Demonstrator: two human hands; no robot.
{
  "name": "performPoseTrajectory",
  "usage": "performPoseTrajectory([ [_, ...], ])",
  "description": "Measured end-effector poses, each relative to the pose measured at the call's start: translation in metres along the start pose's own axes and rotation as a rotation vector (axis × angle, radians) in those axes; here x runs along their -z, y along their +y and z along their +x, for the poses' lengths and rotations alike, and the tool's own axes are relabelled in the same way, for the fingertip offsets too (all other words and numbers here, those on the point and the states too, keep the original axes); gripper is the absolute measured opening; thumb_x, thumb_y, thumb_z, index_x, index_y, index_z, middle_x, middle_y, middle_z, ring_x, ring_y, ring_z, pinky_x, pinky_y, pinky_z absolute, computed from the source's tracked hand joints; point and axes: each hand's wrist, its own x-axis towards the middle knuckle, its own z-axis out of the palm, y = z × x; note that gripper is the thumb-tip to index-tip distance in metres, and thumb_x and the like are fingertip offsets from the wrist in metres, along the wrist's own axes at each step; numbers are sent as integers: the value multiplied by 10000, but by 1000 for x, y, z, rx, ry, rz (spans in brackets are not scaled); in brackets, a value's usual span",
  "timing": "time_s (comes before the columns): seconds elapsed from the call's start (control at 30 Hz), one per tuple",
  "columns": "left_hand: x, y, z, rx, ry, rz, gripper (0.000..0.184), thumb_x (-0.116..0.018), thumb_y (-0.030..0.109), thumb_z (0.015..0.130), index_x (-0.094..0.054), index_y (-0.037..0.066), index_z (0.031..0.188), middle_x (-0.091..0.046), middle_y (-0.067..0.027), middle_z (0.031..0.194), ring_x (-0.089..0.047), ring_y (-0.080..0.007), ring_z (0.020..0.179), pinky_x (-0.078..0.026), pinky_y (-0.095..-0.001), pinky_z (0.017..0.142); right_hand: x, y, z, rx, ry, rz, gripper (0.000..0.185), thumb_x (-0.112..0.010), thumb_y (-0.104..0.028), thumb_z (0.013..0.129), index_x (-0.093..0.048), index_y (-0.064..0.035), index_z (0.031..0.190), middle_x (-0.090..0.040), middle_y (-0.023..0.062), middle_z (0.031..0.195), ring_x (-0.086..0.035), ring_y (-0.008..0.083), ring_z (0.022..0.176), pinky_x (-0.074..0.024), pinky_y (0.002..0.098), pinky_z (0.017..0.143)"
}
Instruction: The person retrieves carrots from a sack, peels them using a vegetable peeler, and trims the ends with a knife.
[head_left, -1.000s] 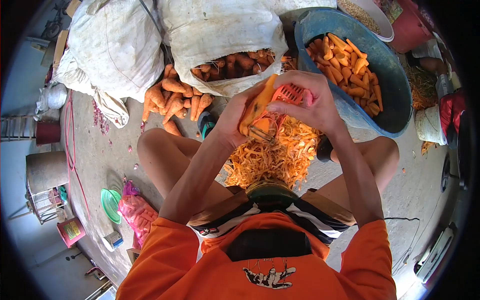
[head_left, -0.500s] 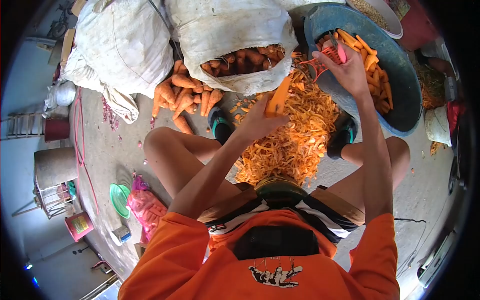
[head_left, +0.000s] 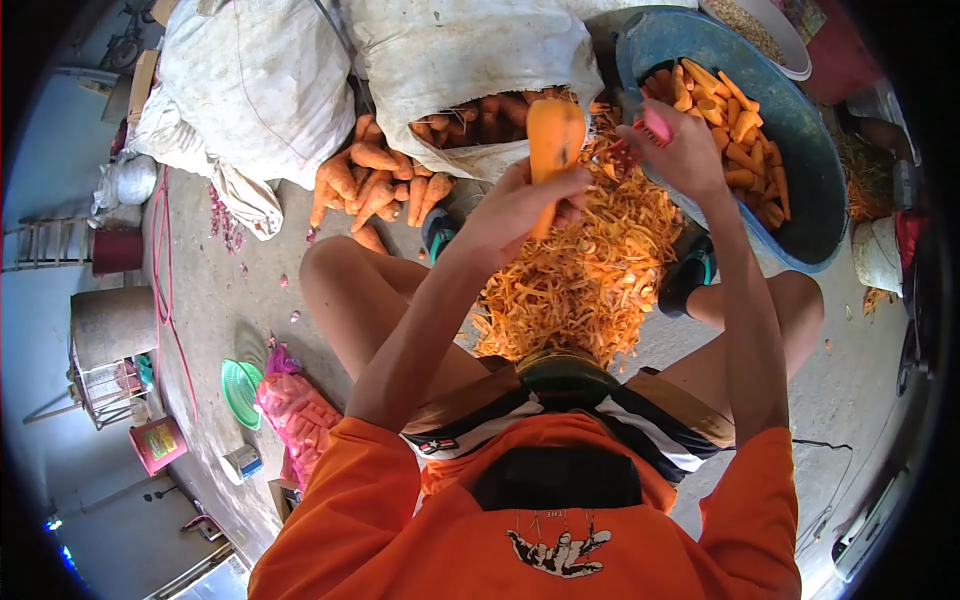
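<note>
Carrot now more upright in left hand, right hand nearer, gripping peeler

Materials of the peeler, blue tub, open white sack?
Peeler: probably plastic, by its bright pink-red colour; finish and blade too small to judge. Blue tub: likely plastic, dull, scuffed, with a rounded rim. Open white sack: perhaps woven plastic; matte, soiled, creased, ragged mouth.

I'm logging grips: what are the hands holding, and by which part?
The left hand grips a carrot around its narrower part, wide end free; the right hand holds a red peeler, apparently by its handle.
</note>
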Motion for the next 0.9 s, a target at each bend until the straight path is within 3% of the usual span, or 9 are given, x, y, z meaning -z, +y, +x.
performPoseTrajectory([
  [0.1,4,-5,6,129,78,-11,199,-736,249,962,-608,108,1021,-507,55,706,-486,-66,644,-349,-253,611,-3,-18,-13,86,-76,-29,282,-785,-346,882,-679,-97,958,-705,150,821,-687,393,790,-539,476,673],
  [0.23,9,-17,6,133,53,75,223,-753,245,945,-611,97,1033,-553,44,770,-469,-58,661,-350,-253,612,-13,-36,-29,149,-192,-47,269,-773,-341,882,-689,-108,986,-714,145,858,-696,380,836,-542,483,718],
  [0.33,2,-18,2,93,134,80,282,-765,185,929,-615,66,1136,-620,35,909,-538,-58,757,-428,-244,681,-9,-40,-30,121,-258,-16,263,-769,-330,884,-692,-115,1015,-717,148,902,-694,381,889,-537,488,753],
  [0.4,-1,-14,1,-132,116,183,539,-761,103,921,-527,47,1403,-647,0,1083,-585,-74,902,-497,-256,810,-4,-36,-27,129,-241,28,258,-771,-304,886,-692,-93,1012,-710,159,879,-687,390,851,-530,476,725],
  [0.43,-4,-11,2,-133,113,183,539,-761,103,921,-527,47,1403,-647,0,1083,-585,-74,902,-497,-256,810,0,-35,-25,127,-239,25,258,-771,-304,886,-692,-93,1012,-710,159,879,-687,390,851,-530,476,725],
  [0.5,-7,-5,3,-358,94,177,808,-742,52,927,-308,98,1608,-641,-33,1179,-614,-112,1021,-515,-295,921,10,-36,-18,181,-200,222,265,-780,-201,881,-701,-27,1064,-669,203,808,-668,388,743,-518,435,684],
  [0.6,-7,5,0,-388,48,308,898,-749,11,904,-198,78,1609,-581,-78,1357,-629,-151,1152,-520,-308,986,20,-49,-13,78,-150,199,228,-747,-219,903,-686,-28,1010,-682,206,821,-667,421,762,-512,454,666],
  [0.7,-12,21,-10,-252,-136,237,994,-807,30,863,-159,103,1613,-591,-105,1339,-651,-174,1127,-543,-335,971,17,-50,-12,99,-94,279,222,-738,-201,907,-690,-23,1031,-689,216,833,-669,434,775,-521,464,674],
  [0.9,-6,20,-5,-193,-180,146,1089,-862,58,806,-133,128,1613,-637,-106,1204,-680,-190,1041,-559,-344,934,16,-48,-13,134,-105,212,238,-744,-212,905,-691,-20,1036,-700,222,859,-672,435,817,-524,488,716],
])
